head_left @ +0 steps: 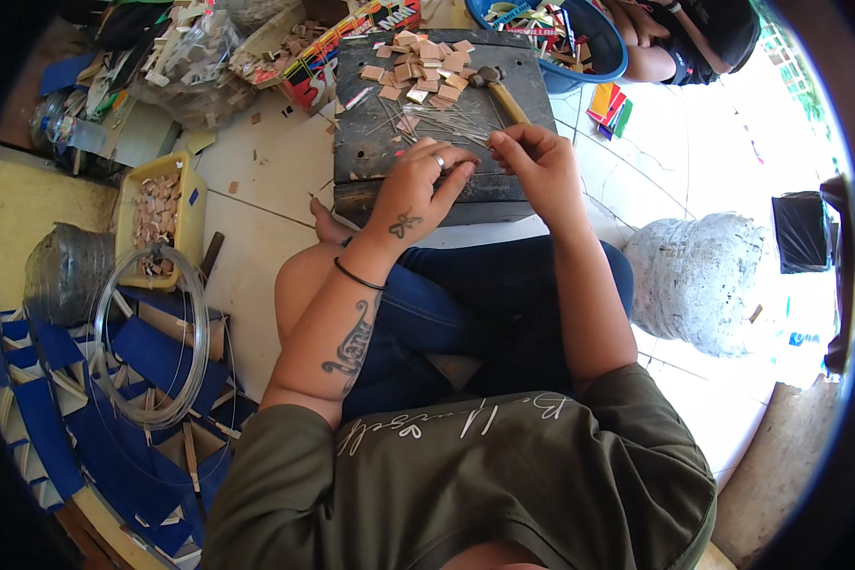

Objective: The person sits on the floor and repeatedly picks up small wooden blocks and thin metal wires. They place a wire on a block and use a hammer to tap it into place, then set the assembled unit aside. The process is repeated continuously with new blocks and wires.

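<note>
With bent fingers, the left hand (413, 185) and right hand (543, 171), whether grasping I cannot tell, meet near thin silvery metal wires (454, 122), probably laid on the dark boxlike desk (363, 174) for easy reach.

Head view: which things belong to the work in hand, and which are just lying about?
Likely part of the work:
thin metal wires, by the left hand and right hand
small wooden squares
hammer
low black worktable

Likely just lying about:
large clouded plastic bottle
blue basin
yellow tub (perhaps stock)
</note>
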The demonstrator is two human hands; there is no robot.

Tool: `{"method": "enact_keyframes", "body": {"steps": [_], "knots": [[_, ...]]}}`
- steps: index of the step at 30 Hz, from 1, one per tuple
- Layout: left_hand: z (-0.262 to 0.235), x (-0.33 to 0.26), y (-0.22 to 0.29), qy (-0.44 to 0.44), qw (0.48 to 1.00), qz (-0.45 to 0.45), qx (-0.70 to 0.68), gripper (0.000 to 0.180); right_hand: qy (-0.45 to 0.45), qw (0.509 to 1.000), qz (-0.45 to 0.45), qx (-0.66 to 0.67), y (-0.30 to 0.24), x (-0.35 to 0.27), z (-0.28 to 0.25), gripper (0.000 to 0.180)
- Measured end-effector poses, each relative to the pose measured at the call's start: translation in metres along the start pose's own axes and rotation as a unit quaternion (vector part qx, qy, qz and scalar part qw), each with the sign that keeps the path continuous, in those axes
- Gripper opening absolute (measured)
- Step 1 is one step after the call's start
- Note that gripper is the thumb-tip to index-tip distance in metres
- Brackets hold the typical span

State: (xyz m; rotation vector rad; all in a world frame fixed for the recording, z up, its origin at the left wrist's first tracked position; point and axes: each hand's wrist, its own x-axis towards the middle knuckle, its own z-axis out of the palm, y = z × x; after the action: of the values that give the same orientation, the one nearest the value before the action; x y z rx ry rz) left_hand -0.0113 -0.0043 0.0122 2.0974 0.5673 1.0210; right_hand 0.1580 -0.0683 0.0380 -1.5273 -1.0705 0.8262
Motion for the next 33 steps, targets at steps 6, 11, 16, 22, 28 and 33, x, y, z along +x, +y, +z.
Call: {"method": "enact_keyframes", "body": {"steps": [6, 11, 16, 22, 28, 33], "knots": [[-0.008, -0.002, -0.007, -0.052, 0.997, 0.021, 0.054, 0.014, 0.050, 0.968, -0.173, -0.173, -0.006, -0.004, 0.001, 0.012], [-0.005, -0.005, -0.009, -0.045, 0.996, 0.009, 0.075, 0.011, -0.023, 0.953, -0.232, -0.192, -0.011, -0.007, 0.005, 0.008], [-0.002, -0.006, -0.006, -0.026, 0.994, -0.001, 0.104, 0.009, -0.044, 0.934, -0.278, -0.220, -0.017, -0.006, 0.004, 0.006], [0.003, -0.003, 0.003, 0.044, 0.995, 0.058, 0.068, 0.009, -0.055, 0.937, -0.268, -0.216, -0.019, -0.009, 0.007, 0.009], [0.006, -0.003, 0.005, 0.032, 0.999, 0.035, 0.028, 0.006, 0.040, 0.921, -0.218, -0.320, -0.005, -0.012, -0.013, 0.021], [0.010, -0.005, 0.001, 0.051, 0.999, 0.017, 0.001, 0.005, 0.084, 0.822, -0.042, -0.561, 0.021, -0.035, -0.045, 0.035]]}}
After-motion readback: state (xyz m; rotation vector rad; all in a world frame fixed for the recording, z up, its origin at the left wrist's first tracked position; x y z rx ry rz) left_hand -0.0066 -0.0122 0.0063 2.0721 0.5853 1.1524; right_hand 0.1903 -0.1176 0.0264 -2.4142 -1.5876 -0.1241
